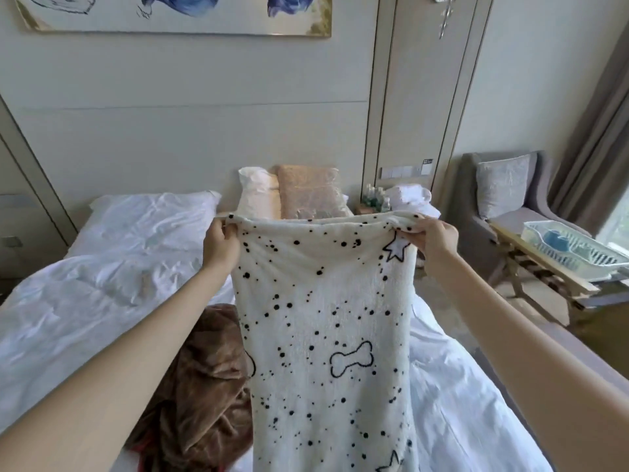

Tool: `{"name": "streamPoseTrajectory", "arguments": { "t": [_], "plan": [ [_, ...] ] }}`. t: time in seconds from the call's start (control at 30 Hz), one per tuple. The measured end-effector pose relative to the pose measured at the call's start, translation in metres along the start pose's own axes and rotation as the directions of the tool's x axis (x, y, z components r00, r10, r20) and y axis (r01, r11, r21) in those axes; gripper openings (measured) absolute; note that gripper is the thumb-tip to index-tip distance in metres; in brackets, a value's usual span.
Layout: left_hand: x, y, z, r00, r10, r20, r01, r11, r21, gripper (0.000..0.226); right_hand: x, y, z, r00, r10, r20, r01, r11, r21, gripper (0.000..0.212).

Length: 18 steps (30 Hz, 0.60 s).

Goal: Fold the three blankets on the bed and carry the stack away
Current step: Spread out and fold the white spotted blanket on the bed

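Note:
A white blanket [326, 328] with black dots, bone and star outlines hangs upright in front of me over the bed [85, 301]. My left hand [219, 243] pinches its top left corner and my right hand [434, 235] pinches its top right corner, both arms stretched forward. A brown plush blanket [200, 386] lies crumpled on the white bedding below and left of the hanging one, partly hidden behind it. A strip of red fabric [143, 449] peeks out under the brown blanket; I cannot tell what it belongs to.
Pillows [306, 192] lean at the headboard. A nightstand with bottles [372, 199] stands to the right of the bed. Further right are a grey armchair [503, 206], a wooden table with a white dish rack [571, 248], and curtains.

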<state>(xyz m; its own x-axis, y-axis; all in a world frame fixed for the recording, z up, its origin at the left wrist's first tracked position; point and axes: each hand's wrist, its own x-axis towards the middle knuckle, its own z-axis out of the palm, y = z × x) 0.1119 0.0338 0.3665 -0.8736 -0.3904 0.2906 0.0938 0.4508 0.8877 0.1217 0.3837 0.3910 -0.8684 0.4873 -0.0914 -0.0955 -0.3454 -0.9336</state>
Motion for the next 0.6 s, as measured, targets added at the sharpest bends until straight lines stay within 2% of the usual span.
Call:
{"name": "streamPoseTrajectory", "arguments": {
  "t": [0.07, 0.17, 0.33, 0.6],
  "plan": [
    [0.026, -0.043, 0.034, 0.999, -0.044, 0.014, 0.044, 0.998, 0.034, 0.027, 0.041, 0.045, 0.009, 0.998, 0.056, 0.019, -0.055, 0.998, -0.018, 0.029],
    [0.073, -0.108, 0.084, 0.994, -0.105, 0.030, 0.103, 0.993, 0.062, 0.027, 0.107, 0.114, 0.024, 0.996, 0.067, 0.065, -0.057, 0.987, -0.149, 0.045],
    [0.135, -0.226, 0.172, 0.971, -0.231, 0.063, 0.218, 0.961, 0.169, 0.026, 0.204, 0.234, 0.035, 0.985, 0.145, 0.095, -0.112, 0.950, -0.292, 0.039],
    [0.174, -0.388, 0.290, 0.910, -0.407, 0.084, 0.371, 0.886, 0.279, 0.032, 0.310, 0.395, 0.019, 0.949, 0.293, 0.115, -0.221, 0.882, -0.417, 0.037]
  ]
}}
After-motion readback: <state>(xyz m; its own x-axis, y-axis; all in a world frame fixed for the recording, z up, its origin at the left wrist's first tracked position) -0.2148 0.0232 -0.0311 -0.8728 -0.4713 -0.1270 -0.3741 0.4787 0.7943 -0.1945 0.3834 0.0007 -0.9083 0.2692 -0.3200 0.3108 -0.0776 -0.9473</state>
